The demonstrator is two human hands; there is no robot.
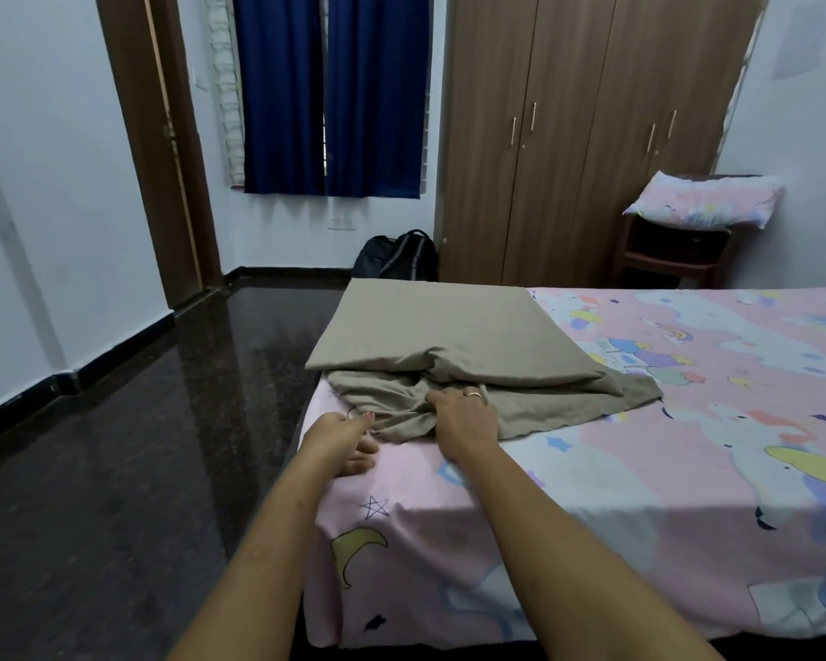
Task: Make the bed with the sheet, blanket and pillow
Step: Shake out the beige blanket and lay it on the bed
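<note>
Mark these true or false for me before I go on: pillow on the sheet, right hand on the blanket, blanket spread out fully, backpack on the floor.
1. The pillow lies on the sheet. False: it rests on a small stand beside the wardrobe.
2. The right hand grips bunched fabric of the beige blanket. True.
3. The blanket covers the whole sheet. False: it lies partly folded at one corner, and most of the pink sheet is bare.
4. A dark backpack sits on the floor by the wardrobe. True.
</note>
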